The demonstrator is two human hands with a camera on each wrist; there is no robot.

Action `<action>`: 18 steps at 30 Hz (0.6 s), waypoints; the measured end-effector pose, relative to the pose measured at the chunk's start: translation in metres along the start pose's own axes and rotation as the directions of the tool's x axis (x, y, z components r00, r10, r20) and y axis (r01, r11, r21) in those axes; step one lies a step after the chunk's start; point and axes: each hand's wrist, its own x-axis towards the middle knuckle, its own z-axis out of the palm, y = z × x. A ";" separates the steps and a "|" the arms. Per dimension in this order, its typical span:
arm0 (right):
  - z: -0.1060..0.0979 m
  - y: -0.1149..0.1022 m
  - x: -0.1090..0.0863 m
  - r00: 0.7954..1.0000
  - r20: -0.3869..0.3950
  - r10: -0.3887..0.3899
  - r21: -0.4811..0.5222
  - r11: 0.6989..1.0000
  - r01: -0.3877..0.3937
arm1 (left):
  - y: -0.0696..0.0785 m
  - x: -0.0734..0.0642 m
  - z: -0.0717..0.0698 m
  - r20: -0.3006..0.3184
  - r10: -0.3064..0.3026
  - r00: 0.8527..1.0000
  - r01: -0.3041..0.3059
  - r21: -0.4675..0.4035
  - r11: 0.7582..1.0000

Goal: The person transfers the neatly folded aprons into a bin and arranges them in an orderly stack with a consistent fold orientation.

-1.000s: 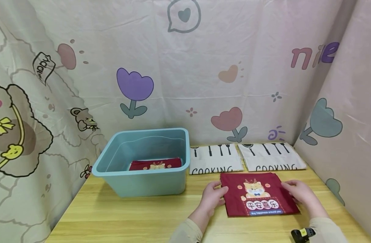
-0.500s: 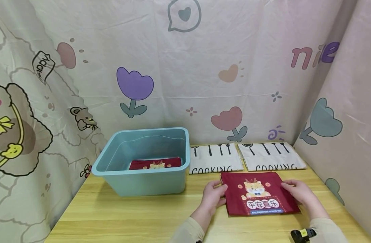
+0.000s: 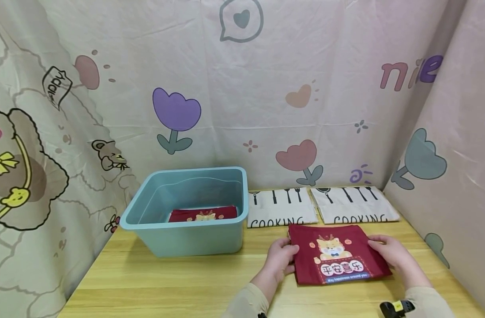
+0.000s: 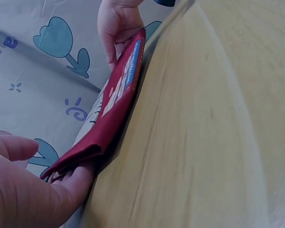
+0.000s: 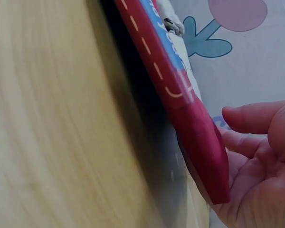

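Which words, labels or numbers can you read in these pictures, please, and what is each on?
"平安喜乐": red cloth
"May happiness around you": same red cloth
"COOKING": left white cloth, right white cloth
"ni…e", partly folded: curtain
Too distorted: word in left bubble
Too small: any marks on wrist device

Tub at centre-left of the frame, cloths to its right, curtain behind.
The tub (image 3: 194, 240) is standing on the table (image 3: 159, 282), with one inner cloth (image 3: 186, 215) lying inside it. Just right of it, a rear left cloth (image 3: 280, 210) and a rear right cloth (image 3: 353, 206) are lying side by side before the curtain (image 3: 226, 88). At lower right, in front of them, the front cloth (image 3: 307, 265) is sitting between the left hand (image 3: 280, 258) and the right hand (image 3: 392, 251).
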 end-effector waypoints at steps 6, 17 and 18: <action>0.000 -0.004 -0.003 0.999 0.001 -0.039 0.071 0.997 0.039 | -0.001 0.001 0.001 -0.045 0.029 0.999 -0.028 0.030 0.999; -0.003 -0.012 -0.008 0.997 -0.032 -0.069 0.097 0.993 0.072 | 0.006 0.001 -0.003 -0.105 0.062 0.993 -0.056 0.054 0.997; -0.003 -0.013 -0.009 0.996 -0.036 -0.078 0.098 0.992 0.081 | 0.008 0.000 -0.003 -0.109 0.062 0.992 -0.056 0.054 0.997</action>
